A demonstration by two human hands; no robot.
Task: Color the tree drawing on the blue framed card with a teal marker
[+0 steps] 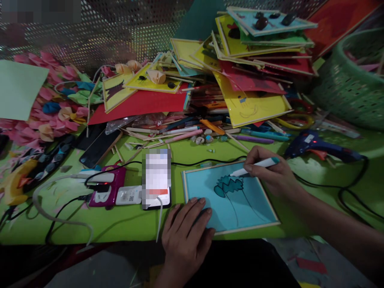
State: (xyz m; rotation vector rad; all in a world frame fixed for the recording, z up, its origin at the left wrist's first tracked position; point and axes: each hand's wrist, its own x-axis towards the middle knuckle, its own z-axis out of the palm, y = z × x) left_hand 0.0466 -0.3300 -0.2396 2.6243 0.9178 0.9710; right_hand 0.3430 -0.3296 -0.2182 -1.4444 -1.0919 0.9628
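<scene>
My right hand grips a white marker with a teal end. Its tip meets the upper edge of a dark teal drawing on a blue sheet. Thin wooden sticks frame the sheet's edges. Two long thin lines run down from the drawn shape. My left hand lies flat over the sheet's lower left corner, fingers stretched out, holding nothing.
A lit phone and a magenta power adapter with cables lie left. A blue glue gun rests at right, its cord trailing. Behind are stacked framed sheets, pens, sticks, pink folded papers and a green basket.
</scene>
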